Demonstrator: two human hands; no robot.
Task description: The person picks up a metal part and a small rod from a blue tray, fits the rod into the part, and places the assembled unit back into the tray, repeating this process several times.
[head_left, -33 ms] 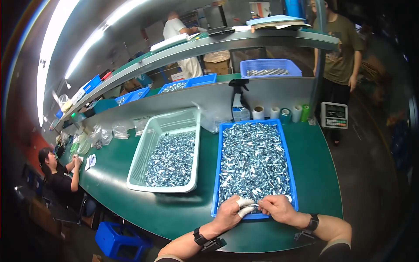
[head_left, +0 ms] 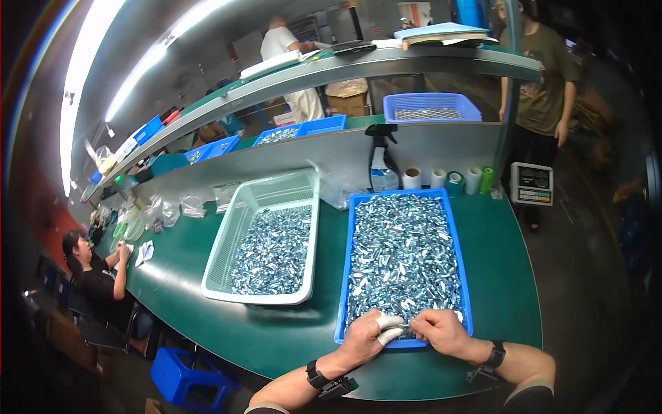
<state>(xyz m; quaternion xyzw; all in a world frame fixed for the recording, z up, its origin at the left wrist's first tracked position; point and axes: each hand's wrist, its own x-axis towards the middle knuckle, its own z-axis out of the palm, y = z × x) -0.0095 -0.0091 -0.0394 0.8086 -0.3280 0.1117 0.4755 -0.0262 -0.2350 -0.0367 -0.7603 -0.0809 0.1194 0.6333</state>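
Note:
My left hand [head_left: 367,338], with white coverings on thumb and finger, is closed in a pinch over the near end of a blue tray [head_left: 464,276]. Close beside it, fingertips almost meeting, my right hand [head_left: 441,332] pinches too. A small silvery piece seems to sit between the fingertips, too small to make out fully. Heaped in the tray are many small shiny metal pieces [head_left: 403,255]. Left of it stands a pale green plastic basket [head_left: 216,259], partly filled with similar metal pieces [head_left: 272,252]. Black bands circle both my wrists.
Behind the tray stand a spray bottle [head_left: 383,169] and several tape rolls [head_left: 455,183]. Clear plastic bags lie along the divider. A digital scale [head_left: 532,184] is at the right. One person [head_left: 96,276] sits at the left; another [head_left: 548,83] stands right. A blue stool [head_left: 183,376] is below.
The whole view has shifted slightly to the right. Both hands keep their pinch at the tray's near end.

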